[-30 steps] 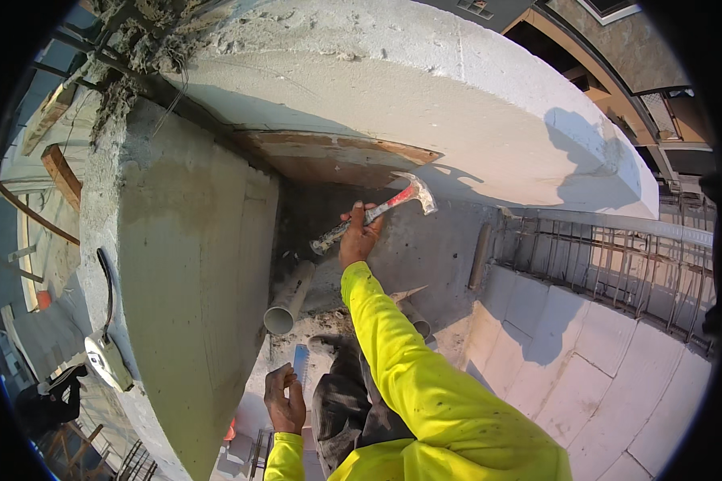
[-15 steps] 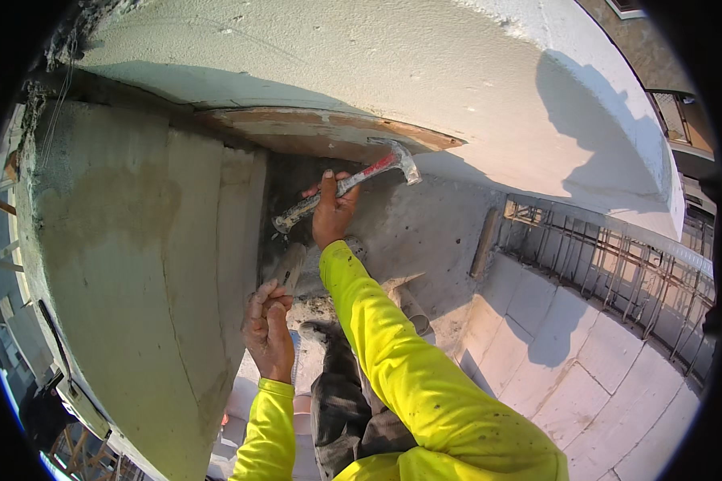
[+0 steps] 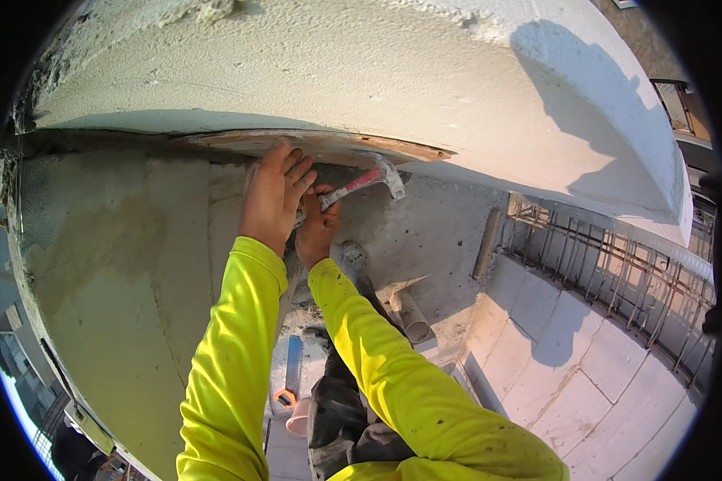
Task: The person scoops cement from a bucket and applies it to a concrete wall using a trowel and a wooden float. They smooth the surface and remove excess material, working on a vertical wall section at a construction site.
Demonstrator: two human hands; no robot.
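Observation:
My right hand [image 3: 317,228] grips the red handle of a claw hammer [image 3: 369,180], its metal head raised against a wooden board [image 3: 329,144] stuck under a pale concrete beam [image 3: 361,72]. My left hand [image 3: 274,192] is lifted with fingers spread, its fingertips touching the board's edge, right beside the hammer handle. Both arms wear bright yellow sleeves. A grey concrete wall face [image 3: 120,264] stands to the left of the hands.
Below lie a grey pipe piece [image 3: 413,317], a hand saw with an orange handle [image 3: 290,373] and rubble. A rebar cage [image 3: 618,264] runs along white formwork panels [image 3: 569,361] at the right. Open drop and buildings show at the far left edge.
My left hand has risen from waist height up to the board's edge. The hammer has come closer under the beam and the view has tilted upward.

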